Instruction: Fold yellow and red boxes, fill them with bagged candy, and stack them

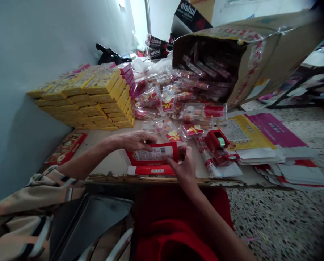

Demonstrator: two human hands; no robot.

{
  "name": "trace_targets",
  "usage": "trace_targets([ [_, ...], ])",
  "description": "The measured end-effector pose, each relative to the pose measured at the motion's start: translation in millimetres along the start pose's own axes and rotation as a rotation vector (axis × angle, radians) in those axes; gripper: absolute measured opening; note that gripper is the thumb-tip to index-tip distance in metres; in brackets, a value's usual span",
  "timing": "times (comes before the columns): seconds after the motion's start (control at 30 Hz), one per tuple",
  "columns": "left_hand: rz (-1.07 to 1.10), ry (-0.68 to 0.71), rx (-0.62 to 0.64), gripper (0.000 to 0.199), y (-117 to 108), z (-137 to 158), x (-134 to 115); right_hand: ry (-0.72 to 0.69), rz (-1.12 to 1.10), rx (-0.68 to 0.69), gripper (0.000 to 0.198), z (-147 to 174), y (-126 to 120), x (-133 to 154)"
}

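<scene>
A red carton (148, 156) with a white barcoded label is being held over the counter (107, 166), close to its front edge. Its upper edge is being pinched by the fingers of the left hand (140, 140). Its right end is being gripped by the fingers of the right hand (185, 166), the thumb being laid against the face; whether any fingertip is being pushed inside cannot be told.

Just in front of the red carton, a narrow red panel (147, 170) with a white tip is being borne by the counter. Directly beyond the carton, a heap of clear-wrapped packets (171, 131) is being supported.

To the right of the carton, a red tape dispenser (213, 140) is being carried on a red-and-white plastic bag (209, 163); farther right, flat yellow cardboard (252, 135) and magenta cardboard (276, 131) are being displayed above white-and-red pieces (303, 174).

To the left of the carton and beyond it, tiers of yellow boxes (104, 96) are being flanked by magenta boxes (127, 77). Beyond the carton to the right, more packets are being held in a large cardboard box (270, 54), tipped on its side.
</scene>
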State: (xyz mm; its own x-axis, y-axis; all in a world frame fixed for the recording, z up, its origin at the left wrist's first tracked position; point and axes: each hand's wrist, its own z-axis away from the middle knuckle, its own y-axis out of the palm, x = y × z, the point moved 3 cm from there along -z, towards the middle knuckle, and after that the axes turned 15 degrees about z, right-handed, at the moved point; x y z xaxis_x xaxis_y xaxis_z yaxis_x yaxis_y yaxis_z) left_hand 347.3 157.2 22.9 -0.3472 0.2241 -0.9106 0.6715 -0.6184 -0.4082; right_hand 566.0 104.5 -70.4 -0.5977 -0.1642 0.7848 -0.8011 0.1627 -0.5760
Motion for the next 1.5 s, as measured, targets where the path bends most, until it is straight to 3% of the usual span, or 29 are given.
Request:
trace_targets([
  [0.07,-0.094,0.083,-0.005,0.018,17,-1,2,-0.063,0.14,-0.009,0.033,-4,-6,-6],
  [0.13,-0.171,0.116,0.038,0.018,34,-5,8,-0.093,0.108,0.09,0.026,-4,-11,-17],
  [0.2,-0.26,0.091,0.086,0.02,47,-8,15,-0.06,-0.091,0.275,0.031,-2,-14,-25],
  [0.33,-0.432,-0.002,0.116,0.043,56,-9,20,-0.039,-0.366,0.729,0.056,-10,-13,-19],
  [0.4,-0.474,-0.045,0.11,0.053,58,-8,24,-0.017,-0.425,0.839,0.06,-19,-11,-14],
  [0.5,-0.572,-0.073,0.071,0.064,64,-9,38,0.067,-0.461,0.893,0.051,-22,-2,-17],
  [0.63,-0.616,-0.025,-0.012,0.067,66,-19,64,0.067,-0.514,0.783,0.043,-17,15,-30],
  [0.77,-0.44,-0.061,-0.066,0.059,47,-50,91,0.104,-0.587,0.533,0.05,-27,37,-43],
  [0.87,-0.418,-0.078,-0.108,0.058,34,-72,104,0.113,-0.6,0.429,0.054,-37,50,-48],
  [0.97,-0.372,-0.038,-0.107,0.058,28,-76,100,0.097,-0.604,0.382,0.049,-35,55,-50],
  [1.13,-0.206,0.061,-0.042,0.044,27,-53,64,0.076,-0.592,0.341,0.046,-25,40,-39],
  [1.2,-0.023,0.037,-0.13,0.041,27,-41,48,0.03,-0.486,0.225,0.041,-27,21,-28],
  [1.27,0.277,-0.044,-0.254,0.042,33,-28,37,-0.052,-0.255,-0.055,0.039,-29,-7,-15],
  [1.33,0.605,-0.119,-0.399,0.045,48,-17,29,-0.121,-0.051,-0.339,0.057,-24,-31,-1],
  [1.37,0.754,-0.134,-0.479,0.045,59,-12,26,-0.129,-0.044,-0.39,0.071,-20,-38,4],
  [1.43,0.973,-0.098,-0.65,0.046,86,-5,23,-0.087,-0.249,-0.275,0.087,-9,-41,9],
  [1.5,1.063,-0.029,-0.781,0.047,115,2,24,0.011,-0.569,-0.065,0.083,5,-35,9],
])
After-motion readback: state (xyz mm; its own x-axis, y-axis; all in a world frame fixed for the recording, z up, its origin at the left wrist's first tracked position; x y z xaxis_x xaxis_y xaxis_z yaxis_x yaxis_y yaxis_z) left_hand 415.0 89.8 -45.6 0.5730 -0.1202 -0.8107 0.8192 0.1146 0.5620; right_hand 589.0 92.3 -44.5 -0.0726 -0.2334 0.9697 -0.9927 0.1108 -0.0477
